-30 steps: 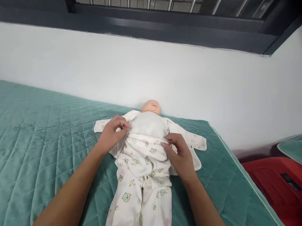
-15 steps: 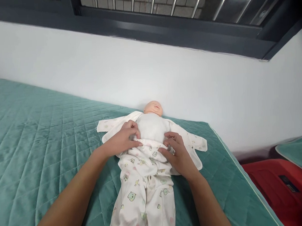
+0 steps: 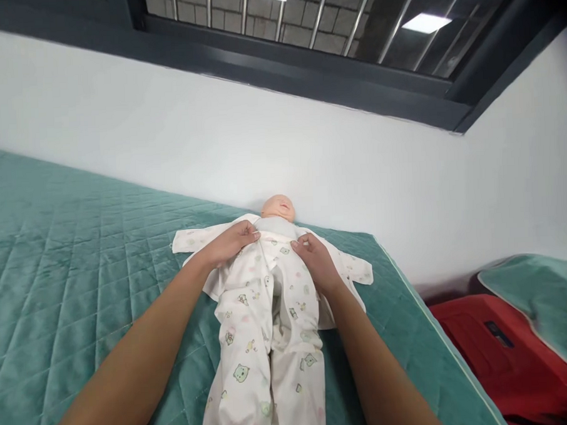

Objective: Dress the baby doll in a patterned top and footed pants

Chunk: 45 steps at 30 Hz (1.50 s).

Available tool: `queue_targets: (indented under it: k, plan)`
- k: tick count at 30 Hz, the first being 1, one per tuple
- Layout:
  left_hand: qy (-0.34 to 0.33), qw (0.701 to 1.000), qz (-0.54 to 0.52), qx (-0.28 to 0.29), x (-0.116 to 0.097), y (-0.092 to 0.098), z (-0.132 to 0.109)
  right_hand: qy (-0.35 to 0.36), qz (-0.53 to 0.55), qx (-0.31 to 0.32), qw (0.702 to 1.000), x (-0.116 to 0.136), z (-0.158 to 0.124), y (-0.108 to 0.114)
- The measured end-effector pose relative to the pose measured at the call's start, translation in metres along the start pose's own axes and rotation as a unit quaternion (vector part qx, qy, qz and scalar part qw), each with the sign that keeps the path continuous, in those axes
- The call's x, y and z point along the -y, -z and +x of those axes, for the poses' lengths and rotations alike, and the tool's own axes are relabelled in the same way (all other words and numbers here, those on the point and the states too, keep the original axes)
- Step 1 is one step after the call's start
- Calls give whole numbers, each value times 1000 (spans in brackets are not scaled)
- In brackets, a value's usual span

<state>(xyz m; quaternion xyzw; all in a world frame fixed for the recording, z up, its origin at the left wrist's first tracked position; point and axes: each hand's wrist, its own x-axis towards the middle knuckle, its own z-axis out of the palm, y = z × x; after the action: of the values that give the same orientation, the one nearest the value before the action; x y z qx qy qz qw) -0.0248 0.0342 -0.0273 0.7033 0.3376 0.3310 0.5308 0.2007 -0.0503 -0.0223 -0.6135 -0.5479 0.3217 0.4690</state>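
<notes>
A baby doll (image 3: pixel 278 208) lies on its back with its head near the wall. White printed baby trousers (image 3: pixel 250 314) cover its legs and most of its belly. My left hand (image 3: pixel 235 241) pinches the waistband at its left side. On the other side, my right hand (image 3: pixel 316 256) has the same waistband gripped between thumb and fingers. A strip of the doll's pale chest shows above the waistband. Under the doll spreads a white printed baby jacket (image 3: pixel 351 267), lying open with both sleeves stretched outward.
A green quilted cover (image 3: pixel 102 264) lies beneath everything, its edge running down at the right. Beyond that edge are a red plastic object (image 3: pixel 486 341) and more green cloth (image 3: pixel 545 295). A white wall (image 3: pixel 224 140) and a dark window frame (image 3: pixel 305 67) stand behind.
Both hands have drawn the waistband up from the doll's lower belly to its chest. The trousers look straighter and less bunched. The camera view has shifted slightly.
</notes>
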Motion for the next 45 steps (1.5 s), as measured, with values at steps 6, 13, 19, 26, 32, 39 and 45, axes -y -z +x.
queue_targets:
  k: [6,13,19,26,32,39,45]
  plan:
    - [43,996,-76,-22,5,5,-13,-74,223,-8,972,-10,-3,1]
    - [65,997,-44,11,1,16,-28,-82,227,13,970,-16,-4,18]
    - [79,991,-10,111,-4,23,-38,-53,70,87,992,-22,-14,38]
    - [42,993,100,43,-3,19,-37,-32,-137,48,989,-20,-15,41]
    - [40,981,157,-109,7,6,-28,-78,-247,-24,966,-17,-15,30]
    - [70,972,206,-86,8,0,-21,-86,-227,18,970,-23,-12,29]
    - [90,974,205,28,0,10,-21,-86,-71,77,991,-29,-14,30]
